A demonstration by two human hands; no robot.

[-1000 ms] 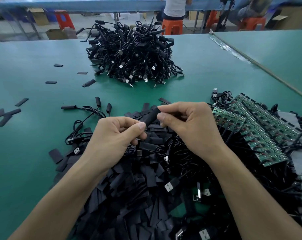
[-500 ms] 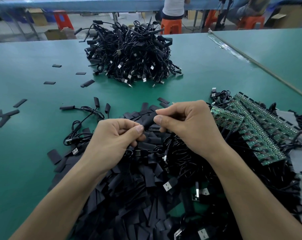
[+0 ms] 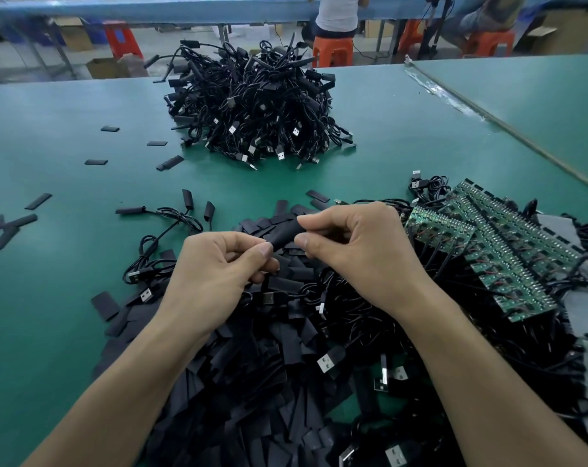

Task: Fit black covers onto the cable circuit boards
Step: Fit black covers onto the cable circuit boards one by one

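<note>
Black cover [image 3: 282, 234] is pinched between the curled fingers of my left hand [image 3: 215, 274] and right hand [image 3: 360, 254]; circuit boards [image 3: 504, 251] lie at 3 o'clock.

A black cover [image 3: 284, 234] tilts above the heaped covers [image 3: 245, 382], green circuit boards [image 3: 508, 264] rightward.

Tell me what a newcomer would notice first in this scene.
First, the two hands at the centre: the left hand and right hand pinch one black cover between them, above a near heap of loose covers. Next come the tall tangle of black cables far across the green table, and the green circuit boards fanned out on the right.
</note>
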